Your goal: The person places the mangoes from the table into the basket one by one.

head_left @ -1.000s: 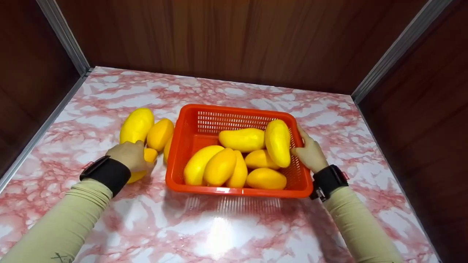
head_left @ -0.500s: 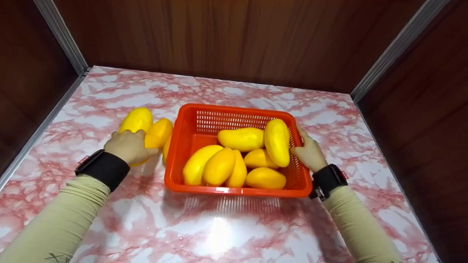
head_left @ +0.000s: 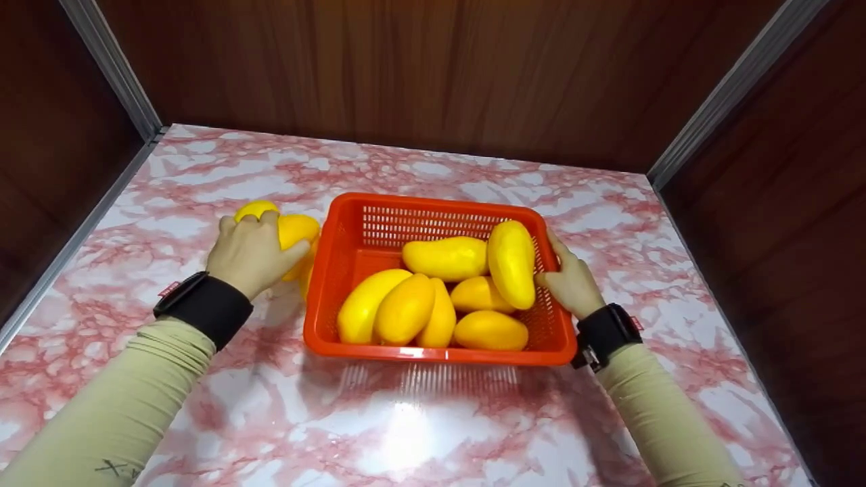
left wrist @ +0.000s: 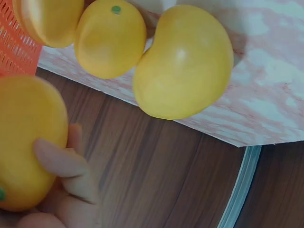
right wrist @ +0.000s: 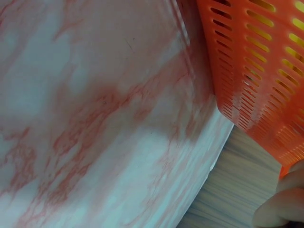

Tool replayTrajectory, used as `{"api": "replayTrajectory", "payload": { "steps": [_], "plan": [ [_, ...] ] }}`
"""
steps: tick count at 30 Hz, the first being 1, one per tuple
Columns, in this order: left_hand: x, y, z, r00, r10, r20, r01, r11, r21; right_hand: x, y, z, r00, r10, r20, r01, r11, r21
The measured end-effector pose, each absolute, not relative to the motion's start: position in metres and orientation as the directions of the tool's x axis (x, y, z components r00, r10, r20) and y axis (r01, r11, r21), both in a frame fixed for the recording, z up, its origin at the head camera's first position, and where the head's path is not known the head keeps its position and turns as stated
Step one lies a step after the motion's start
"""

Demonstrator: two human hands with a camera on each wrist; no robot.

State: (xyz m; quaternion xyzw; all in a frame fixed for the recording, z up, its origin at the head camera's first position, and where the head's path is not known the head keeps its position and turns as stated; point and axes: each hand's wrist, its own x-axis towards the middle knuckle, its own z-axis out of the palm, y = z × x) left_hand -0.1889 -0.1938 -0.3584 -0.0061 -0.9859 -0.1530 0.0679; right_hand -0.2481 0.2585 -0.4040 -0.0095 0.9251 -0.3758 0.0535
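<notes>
My left hand (head_left: 252,251) is raised beside the basket's left side, its fingers curled round a yellow mango (left wrist: 26,137). Several more mangoes lie on the table beyond it; the left wrist view shows a large one (left wrist: 185,66) and a smaller one (left wrist: 110,40) with a green stem spot. The hand partly hides them in the head view. On the other side, my right hand (head_left: 575,284) grips the right rim of the red plastic basket (head_left: 443,356), thumb over the inside. Several mangoes (head_left: 406,308) lie in the basket, mostly along its front and right.
A pink-and-white marbled table (head_left: 284,412) carries everything. Dark wood panels (head_left: 419,74) stand behind and at both sides, joined by metal corner strips (head_left: 737,88). The basket's slotted wall (right wrist: 256,61) fills the right of the right wrist view.
My left hand has lifted a mango from the table and moved it forward and slightly right, towards the basket's left side. The right hand and the basket have stayed in place.
</notes>
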Motion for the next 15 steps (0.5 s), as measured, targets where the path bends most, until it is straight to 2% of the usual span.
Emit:
{"api": "replayTrajectory", "payload": {
  "steps": [6, 15],
  "plan": [
    [-0.192, -0.185, -0.352, -0.979, 0.024, 0.205, 0.089, 0.945, 0.315, -0.248, 0.258, -0.404, -0.994, -0.055, -0.095, 0.027, 0.716, -0.698],
    [-0.2, -0.159, -0.347, -0.983, 0.082, 0.166, 0.13, 0.944, 0.304, -0.248, 0.258, -0.405, -0.994, -0.054, -0.09, 0.024, 0.721, -0.692]
  ]
}}
